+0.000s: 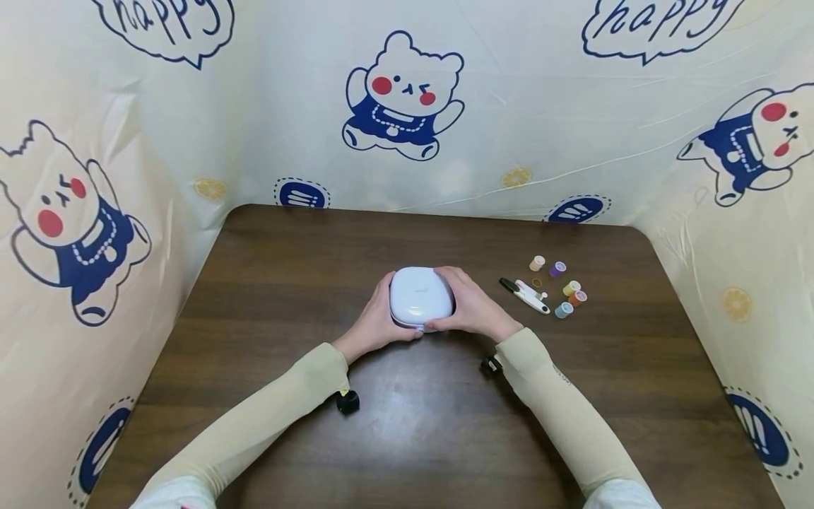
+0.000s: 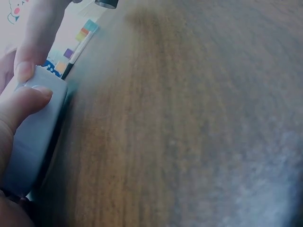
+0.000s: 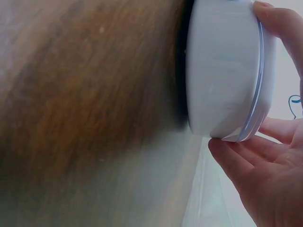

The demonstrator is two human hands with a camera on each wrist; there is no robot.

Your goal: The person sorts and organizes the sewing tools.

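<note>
A white rounded-square case (image 1: 421, 297) with its lid closed sits near the middle of the table, between both hands. My left hand (image 1: 375, 319) grips its left side, the thumb along the near edge. On the opposite side my right hand (image 1: 472, 304) holds the case, fingers round the far right corner and thumb at the front. In the left wrist view both thumbs press at the front of the case (image 2: 35, 130). A thin seam runs below the lid of the case (image 3: 225, 71) in the right wrist view. Its contents are hidden.
Several small thread spools (image 1: 578, 298) stand or lie right of the case. Beside them are a slim black-and-white tool (image 1: 524, 295), its kind unclear, and a small yellowish ring (image 1: 537, 283). The brown wooden table (image 1: 305, 254) is bordered by a printed curtain (image 1: 509, 106).
</note>
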